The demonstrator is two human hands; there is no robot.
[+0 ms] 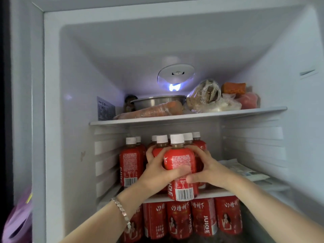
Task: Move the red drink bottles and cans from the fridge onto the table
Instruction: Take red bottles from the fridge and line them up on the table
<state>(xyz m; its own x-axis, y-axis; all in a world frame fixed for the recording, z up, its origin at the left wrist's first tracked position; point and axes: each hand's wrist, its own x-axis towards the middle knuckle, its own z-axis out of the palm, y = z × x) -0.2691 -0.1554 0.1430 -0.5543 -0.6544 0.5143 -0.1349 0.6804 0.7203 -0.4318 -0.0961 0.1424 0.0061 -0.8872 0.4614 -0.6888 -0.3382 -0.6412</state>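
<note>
The job has a long way to go. Both hands are inside the white fridge. The left grip and the right grip are wrapped round a red plastic drink bottle with a white cap. One grip is on each side of it, and both thumbs lie on its front. The left fingers also reach round a second red bottle just behind it. Maybe two are being taken at once, but I cannot tell for sure. The held bottle is at the front edge of the white middle shelf, so it is not out of the fridge yet.

Lots is left to move. Just left of the grips stand more red bottles, and no hand touches them. Behind the grips, more white caps poke up. Under the grips, one shelf down, is a row of red drink cans, all untouched.

The table cannot be seen, so I cannot tell if any drinks are on it.

High above the grips, the top shelf holds a shiny metal bowl and see-through bags of food. These are not red drinks, so I think they stay. To the right of the grips lies a flat paper packet.

I think many more trips to the table are needed.
</note>
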